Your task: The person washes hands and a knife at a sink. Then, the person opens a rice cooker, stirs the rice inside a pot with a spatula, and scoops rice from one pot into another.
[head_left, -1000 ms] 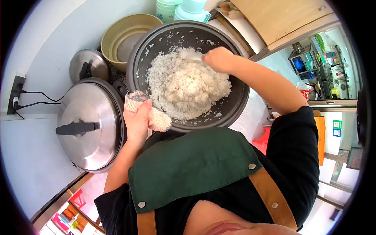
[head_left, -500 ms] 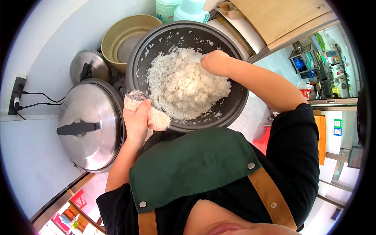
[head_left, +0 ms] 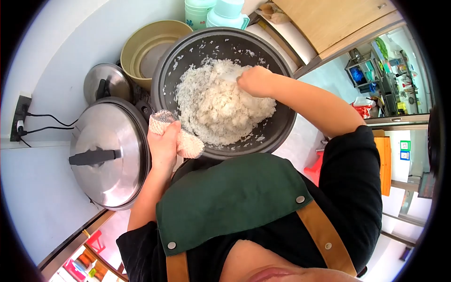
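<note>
A large dark pot point(head_left: 165, 56) holds a heap of white cooked rice point(head_left: 221, 103), with loose grains stuck to its inner wall. Over the far right part of the rice, my right hand point(head_left: 256, 81) is closed. A pale shape shows by its fingers, but rice and steam blur what it grips. My left hand point(head_left: 163, 143) is wrapped round a checked cloth point(head_left: 189, 144) and presses it to the pot's near left rim.
To the left stands a rice cooker with a steel lid point(head_left: 105, 152). Behind it are a smaller lidded pot point(head_left: 109, 82) and an olive-coloured basin point(head_left: 131, 51). Mint-green jugs point(head_left: 226, 14) stand at the back, a wooden cabinet point(head_left: 333, 21) at the right. A wall socket point(head_left: 19, 120) has cords.
My right hand has shifted slightly left and down over the rice. My left hand stays on the cloth at the rim. The whole view has moved very little.
</note>
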`<state>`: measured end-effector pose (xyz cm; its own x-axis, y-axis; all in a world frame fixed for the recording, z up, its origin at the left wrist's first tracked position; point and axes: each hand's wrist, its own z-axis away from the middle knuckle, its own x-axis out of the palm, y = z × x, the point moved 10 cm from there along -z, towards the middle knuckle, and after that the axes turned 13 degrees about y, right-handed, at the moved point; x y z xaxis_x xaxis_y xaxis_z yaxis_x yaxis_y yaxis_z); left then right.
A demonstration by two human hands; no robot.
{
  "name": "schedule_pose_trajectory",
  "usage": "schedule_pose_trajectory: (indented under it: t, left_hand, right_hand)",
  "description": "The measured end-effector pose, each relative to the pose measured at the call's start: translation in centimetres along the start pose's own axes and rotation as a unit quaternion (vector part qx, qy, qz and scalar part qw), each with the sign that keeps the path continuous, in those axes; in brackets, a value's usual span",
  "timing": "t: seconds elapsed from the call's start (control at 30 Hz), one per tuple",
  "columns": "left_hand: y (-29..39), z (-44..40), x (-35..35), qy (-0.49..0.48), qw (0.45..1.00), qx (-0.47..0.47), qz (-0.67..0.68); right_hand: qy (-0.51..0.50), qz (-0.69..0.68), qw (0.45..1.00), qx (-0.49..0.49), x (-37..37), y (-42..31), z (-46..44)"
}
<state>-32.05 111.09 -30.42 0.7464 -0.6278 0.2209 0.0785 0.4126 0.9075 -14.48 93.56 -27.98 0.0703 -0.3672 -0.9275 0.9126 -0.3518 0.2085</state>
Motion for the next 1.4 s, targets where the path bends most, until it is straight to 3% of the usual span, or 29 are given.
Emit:
schedule_pose_trajectory:
  t: [0.13,0.23,0.33,0.43,0.53,0.63,0.77,0.9,1.03,1.13,1.2,1.3,1.4]
  left_hand:
    - [0.6,-0.3,0.7,-0.006,1.0,-0.002,-0.001]
    - [0.4,-0.5,0.3,-0.012,1.0,-0.004,-0.017]
    - [0.5,-0.4,0.3,-0.012,1.0,-0.004,-0.02]
    - [0.8,-0.3,0.6,-0.014,1.0,0.005,-0.001]
    - [0.3,-0.4,0.4,-0.009,1.0,-0.009,-0.002]
    - [0.5,-0.6,0.7,-0.017,1.0,0.001,0.007]
    - [0.5,-0.5,0.3,-0.017,1.0,0.003,0.01]
    - [0.3,-0.8,0.2,-0.011,1.0,0.004,-0.001]
    - [0.2,-0.9,0.2,-0.013,1.0,0.006,0.016]
    - [0.0,-0.4,0.3,-0.02,0.998,-0.012,0.05]
    - [-0.4,0.7,0.4,-0.017,0.996,-0.043,0.073]
    - [-1.0,3.6,1.3,-0.03,0.99,-0.104,0.088]
    - [-2.2,5.3,2.3,-0.099,0.987,-0.115,0.044]
  right_hand:
    - [-0.016,-0.05,0.997,-0.063,-0.4,-1.2,1.8]
    - [-0.025,-0.081,0.996,-0.021,-2.7,-0.2,1.8]
    - [-0.029,0.019,0.996,0.078,-2.4,4.2,0.6]
    - [-0.059,-0.016,0.995,0.077,-0.4,1.8,1.6]
    - [-0.007,-0.092,0.995,0.03,0.4,-1.0,2.0]
    - [-0.049,-0.082,0.995,0.031,0.3,-1.2,2.1]
    - [0.028,-0.071,0.992,0.097,-1.3,2.7,0.3]
    - [-0.016,-0.022,0.999,0.047,-1.1,-1.3,-0.3]
    - [-0.008,-0.099,0.995,-0.027,-1.5,-3.0,0.9]
    - [-0.017,-0.067,0.994,0.081,-4.9,0.6,2.1]
    - [0.03,-0.019,0.982,0.186,-6.3,5.3,4.0]
    - [-0.028,0.034,0.974,0.221,-8.2,6.6,8.6]
    - [-0.09,0.028,0.969,0.227,-5.0,6.3,10.4]
